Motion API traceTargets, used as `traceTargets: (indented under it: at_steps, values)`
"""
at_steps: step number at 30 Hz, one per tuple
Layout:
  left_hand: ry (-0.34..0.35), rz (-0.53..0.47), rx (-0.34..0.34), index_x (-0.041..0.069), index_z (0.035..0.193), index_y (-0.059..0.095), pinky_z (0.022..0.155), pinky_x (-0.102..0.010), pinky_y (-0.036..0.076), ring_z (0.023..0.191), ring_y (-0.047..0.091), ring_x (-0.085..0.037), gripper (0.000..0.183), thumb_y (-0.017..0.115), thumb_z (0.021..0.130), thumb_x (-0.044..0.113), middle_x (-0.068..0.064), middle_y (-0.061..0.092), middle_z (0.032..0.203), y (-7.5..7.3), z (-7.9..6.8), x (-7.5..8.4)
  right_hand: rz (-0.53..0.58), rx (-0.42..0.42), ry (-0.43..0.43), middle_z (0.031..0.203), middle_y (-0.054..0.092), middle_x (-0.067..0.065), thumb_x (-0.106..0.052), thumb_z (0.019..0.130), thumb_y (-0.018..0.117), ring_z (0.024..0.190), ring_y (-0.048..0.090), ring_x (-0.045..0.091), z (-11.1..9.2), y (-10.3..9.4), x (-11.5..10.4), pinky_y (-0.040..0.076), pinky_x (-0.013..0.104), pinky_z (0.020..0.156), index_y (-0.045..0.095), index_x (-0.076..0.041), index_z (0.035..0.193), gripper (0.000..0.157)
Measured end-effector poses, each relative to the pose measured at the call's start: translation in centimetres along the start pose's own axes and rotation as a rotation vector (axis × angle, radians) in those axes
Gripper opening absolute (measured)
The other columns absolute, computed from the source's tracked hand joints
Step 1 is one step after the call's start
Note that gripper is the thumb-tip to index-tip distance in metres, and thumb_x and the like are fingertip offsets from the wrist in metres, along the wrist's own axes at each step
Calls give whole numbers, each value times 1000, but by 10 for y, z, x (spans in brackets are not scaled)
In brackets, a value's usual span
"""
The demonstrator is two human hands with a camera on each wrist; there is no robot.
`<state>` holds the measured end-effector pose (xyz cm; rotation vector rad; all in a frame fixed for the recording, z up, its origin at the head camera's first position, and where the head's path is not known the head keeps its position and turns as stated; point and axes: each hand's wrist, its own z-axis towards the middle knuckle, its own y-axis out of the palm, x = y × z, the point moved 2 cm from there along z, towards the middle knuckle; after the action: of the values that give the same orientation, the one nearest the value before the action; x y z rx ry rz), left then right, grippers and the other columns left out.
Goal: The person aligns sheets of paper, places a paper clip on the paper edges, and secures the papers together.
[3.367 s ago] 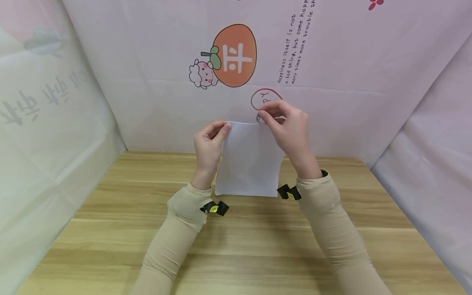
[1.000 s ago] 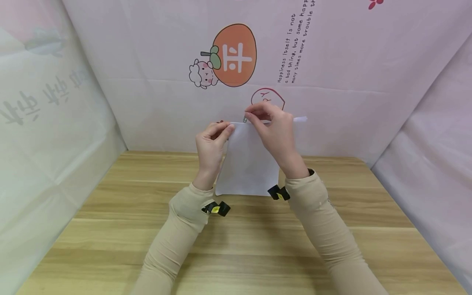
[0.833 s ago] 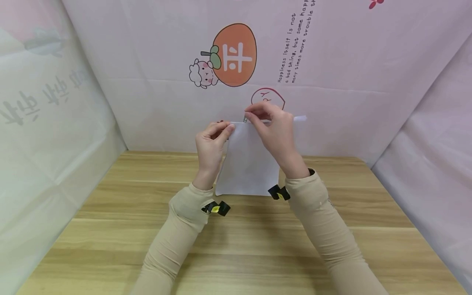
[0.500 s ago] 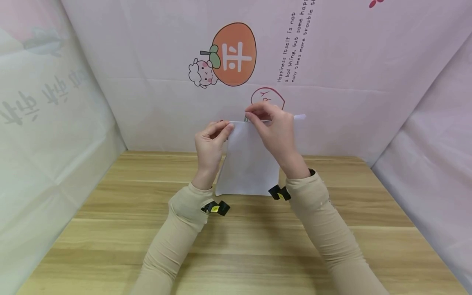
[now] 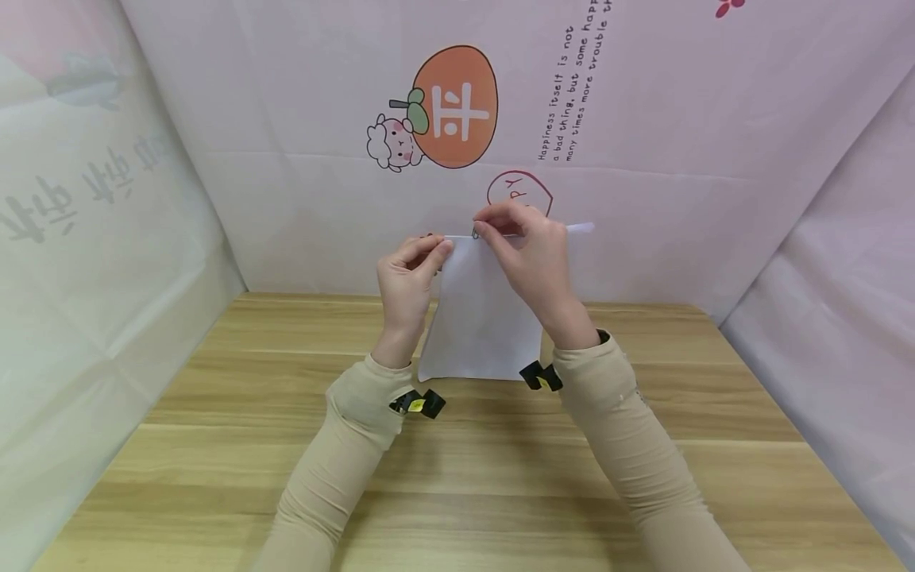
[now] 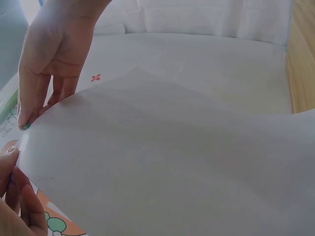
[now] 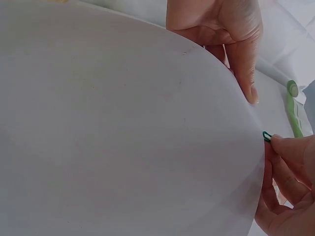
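A white sheet of paper [image 5: 486, 310] is held up on edge over the back of the table. At its upper left corner my left hand [image 5: 407, 278] pinches it between thumb and fingers. My right hand [image 5: 532, 254] holds a small green paper clip [image 7: 267, 137] by thumb and forefinger, right at the paper's top edge. Seen from the head, the clip [image 5: 475, 232] shows as a thin loop beside the fingertips, to the right of the left hand. In the right wrist view the paper [image 7: 133, 118] bows outward, with the clip's rounded end at its rim.
The wooden table [image 5: 457, 492] spreads out in front and to both sides. Behind it rises a printed white cloth [image 5: 286, 199], with an orange fruit picture [image 5: 457, 107]. More white cloth [image 5: 822, 318] hangs at the right, and a left cloth [image 5: 93, 278] opposite.
Since the oldest frame my right hand has moved left along the paper's top edge with the paper clip. Over the last second the clip has tilted slightly; my left hand has stayed nearly still.
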<state>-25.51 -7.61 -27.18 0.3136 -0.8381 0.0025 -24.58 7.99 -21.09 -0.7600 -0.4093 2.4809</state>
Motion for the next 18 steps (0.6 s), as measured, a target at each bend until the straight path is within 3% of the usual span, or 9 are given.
traceTargets:
  at_steps: [18]
  values:
    - [12,-13,2,-12,91,69,60,-17,45,63,53,-6,19,73,80,4,11,63,74,0,0,0,7,33,-53,84,72,3,-20,86,70,81,65,14,-3,2,3,53,28,79,71,-9,91,12]
